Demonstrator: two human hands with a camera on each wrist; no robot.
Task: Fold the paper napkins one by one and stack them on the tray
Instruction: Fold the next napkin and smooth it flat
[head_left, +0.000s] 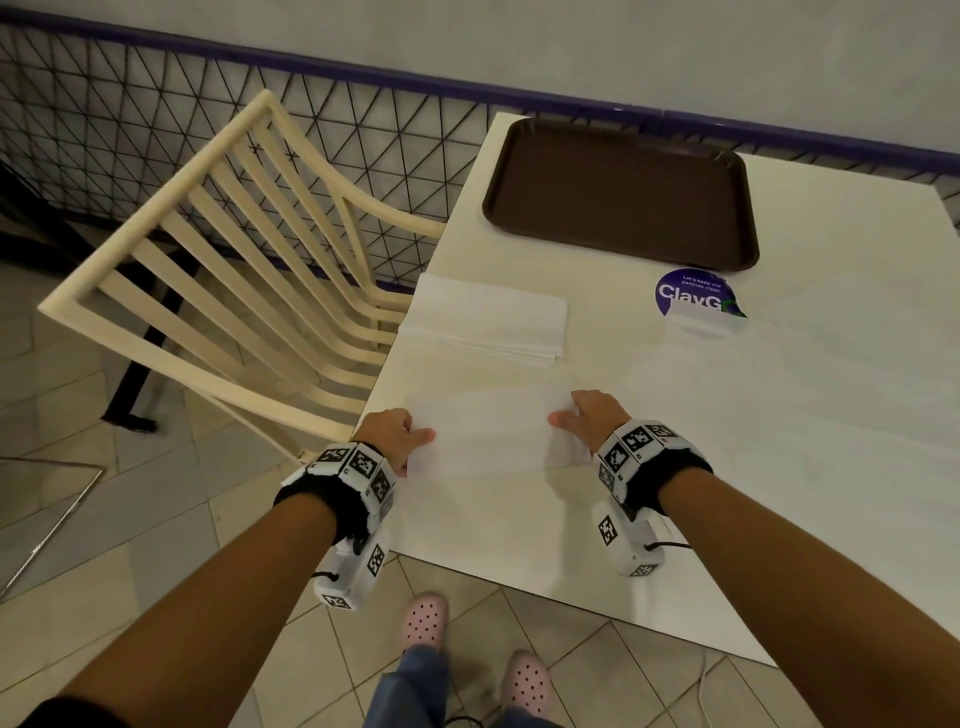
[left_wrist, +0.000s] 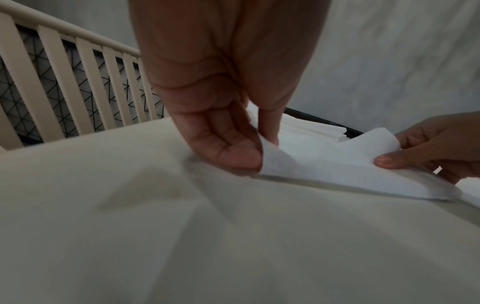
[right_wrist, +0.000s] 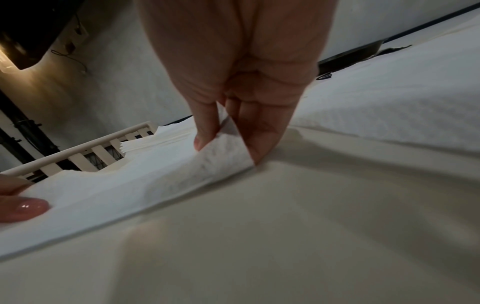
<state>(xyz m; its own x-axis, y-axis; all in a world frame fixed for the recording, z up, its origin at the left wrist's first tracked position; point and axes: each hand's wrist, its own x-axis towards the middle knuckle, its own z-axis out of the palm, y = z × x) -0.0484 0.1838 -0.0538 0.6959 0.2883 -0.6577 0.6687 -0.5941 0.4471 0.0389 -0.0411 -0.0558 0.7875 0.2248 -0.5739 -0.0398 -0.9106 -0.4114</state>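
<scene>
One white paper napkin (head_left: 488, 434) lies near the table's front left, partly folded over. My left hand (head_left: 402, 434) pinches its left end between thumb and fingers (left_wrist: 241, 152). My right hand (head_left: 582, 415) pinches its right end the same way, thumb on top (right_wrist: 205, 131). That end curls up off the table (right_wrist: 226, 152). A stack of white napkins (head_left: 488, 319) sits just behind. The brown tray (head_left: 623, 195) lies at the far side with nothing on it.
A cream slatted chair (head_left: 244, 249) stands against the table's left edge (head_left: 395, 353). A round purple sticker (head_left: 693, 293) lies in front of the tray, partly covered by a large white sheet (head_left: 779, 374) spread on the right. A black mesh fence (head_left: 156, 104) runs behind.
</scene>
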